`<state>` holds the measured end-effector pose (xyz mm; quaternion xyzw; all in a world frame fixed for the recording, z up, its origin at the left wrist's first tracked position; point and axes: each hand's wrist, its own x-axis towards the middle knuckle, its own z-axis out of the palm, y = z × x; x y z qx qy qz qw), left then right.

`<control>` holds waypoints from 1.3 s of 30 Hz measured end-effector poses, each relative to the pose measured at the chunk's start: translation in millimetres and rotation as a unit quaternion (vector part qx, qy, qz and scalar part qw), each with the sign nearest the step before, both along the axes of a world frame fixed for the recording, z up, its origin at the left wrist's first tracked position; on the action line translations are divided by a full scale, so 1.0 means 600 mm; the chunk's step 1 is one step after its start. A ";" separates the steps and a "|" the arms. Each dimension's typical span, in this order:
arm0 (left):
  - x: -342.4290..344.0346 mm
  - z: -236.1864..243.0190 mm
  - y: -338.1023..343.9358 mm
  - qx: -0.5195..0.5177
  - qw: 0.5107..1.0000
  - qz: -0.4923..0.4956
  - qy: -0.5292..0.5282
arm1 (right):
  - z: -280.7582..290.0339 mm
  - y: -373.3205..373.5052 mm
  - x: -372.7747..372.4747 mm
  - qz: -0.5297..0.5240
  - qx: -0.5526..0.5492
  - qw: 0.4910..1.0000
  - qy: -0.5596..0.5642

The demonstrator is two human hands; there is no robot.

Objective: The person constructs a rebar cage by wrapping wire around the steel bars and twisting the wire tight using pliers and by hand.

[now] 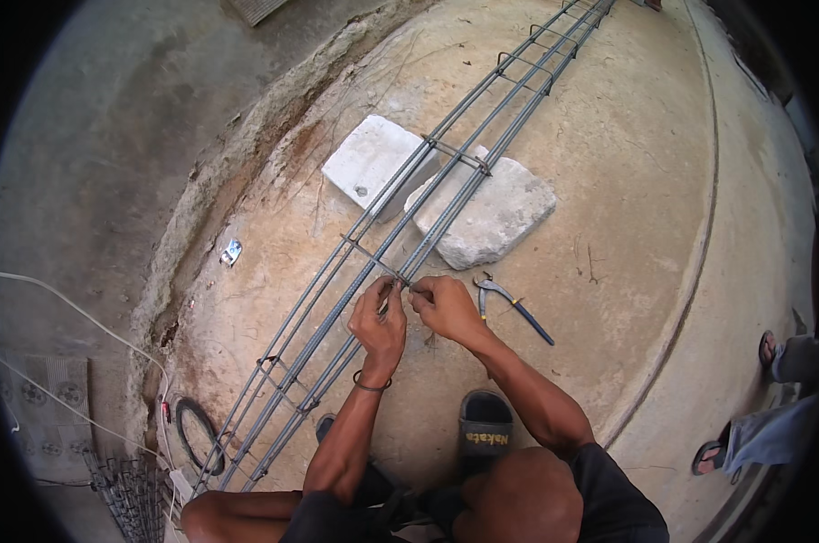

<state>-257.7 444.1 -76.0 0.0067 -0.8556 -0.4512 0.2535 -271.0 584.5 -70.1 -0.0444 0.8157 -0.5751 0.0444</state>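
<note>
The rebar cage point(400, 244) lies on the concrete floor point(627, 163), its long axis running from lower left up to the far upper right, propped midway on two pale concrete blocks point(491, 213). Both hands meet at one stirrup crossing directly ahead of the person, on the cage's near bar. The left hand point(380, 321) has its fingers pressed together, pinching thin tie wire point(402, 286) at the joint; the right hand point(443, 303) closes on the same spot from the right, touching the left. The bars are ribbed, grey and dull. Just right of the right hand lie blue-handled pincers point(509, 303) on the floor. A black wire coil point(197, 434) sits lower left.
</note>
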 end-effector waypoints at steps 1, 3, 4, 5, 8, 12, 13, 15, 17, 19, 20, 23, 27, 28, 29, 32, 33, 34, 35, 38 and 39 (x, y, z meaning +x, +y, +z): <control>0.004 0.003 -0.003 -0.064 0.997 -0.029 0.023 | 0.010 0.009 -0.010 0.008 -0.021 0.999 -0.031; 0.007 0.016 -0.003 -0.129 0.989 -0.054 0.048 | 0.018 0.030 -0.040 0.020 -0.043 0.997 -0.061; 0.006 0.020 0.002 -0.024 0.998 -0.056 -0.005 | 0.017 0.049 -0.059 0.076 -0.049 0.985 -0.145; 0.006 0.022 0.000 0.077 0.994 -0.054 -0.058 | 0.027 0.052 -0.077 0.134 -0.060 0.962 -0.229; 0.007 0.016 -0.004 0.091 0.993 -0.027 -0.075 | 0.102 0.058 -0.101 0.187 0.028 0.960 -0.206; 0.013 0.020 0.001 0.039 0.999 0.009 -0.033 | 0.132 -0.020 -0.122 0.205 0.183 0.960 -0.047; 0.002 0.026 -0.002 0.077 0.994 -0.015 -0.071 | 0.138 -0.038 -0.124 0.204 0.215 0.954 0.047; -0.020 0.035 -0.026 0.109 0.987 -0.038 -0.111 | 0.144 -0.070 -0.127 0.204 0.240 0.939 0.138; -0.050 0.061 -0.056 0.010 0.972 -0.081 -0.219 | 0.178 -0.090 -0.144 0.323 0.311 0.892 0.059; -0.072 0.080 -0.062 0.048 0.964 -0.122 -0.230 | 0.212 -0.075 -0.152 0.316 0.283 0.905 -0.006; -0.082 0.086 -0.060 0.090 0.951 -0.169 -0.243 | 0.218 -0.056 -0.156 0.305 0.259 0.913 -0.076; -0.097 0.090 -0.065 0.181 0.914 -0.156 -0.329 | 0.186 0.006 -0.139 0.192 0.179 0.963 0.067; -0.103 0.073 -0.084 0.252 0.887 -0.167 -0.349 | 0.080 -0.024 -0.034 0.166 0.251 0.937 0.176; -0.105 0.066 -0.085 0.249 0.888 -0.173 -0.345 | 0.060 -0.036 -0.018 0.164 0.253 0.937 0.175; -0.106 0.063 -0.086 0.249 0.888 -0.174 -0.345 | 0.046 -0.051 -0.006 0.123 0.240 0.945 0.185; -0.108 0.062 -0.093 0.266 0.884 -0.198 -0.329 | 0.021 -0.055 0.002 0.075 0.219 0.946 0.226; -0.108 0.063 -0.096 0.204 0.903 -0.201 -0.321 | 0.015 -0.053 0.003 0.066 0.215 0.941 0.254; -0.110 0.063 -0.095 0.144 0.916 -0.206 -0.311 | 0.004 -0.050 0.003 0.066 0.217 0.940 0.255; -0.110 0.069 -0.092 0.146 0.917 -0.207 -0.309 | -0.010 -0.047 0.001 0.058 0.200 0.935 0.286; -0.097 0.077 -0.097 -0.076 0.937 -0.166 -0.297 | -0.033 -0.049 -0.006 0.026 0.145 0.927 0.344; -0.087 0.068 -0.097 -0.128 0.945 -0.153 -0.259 | -0.038 -0.050 -0.008 -0.001 0.106 0.924 0.368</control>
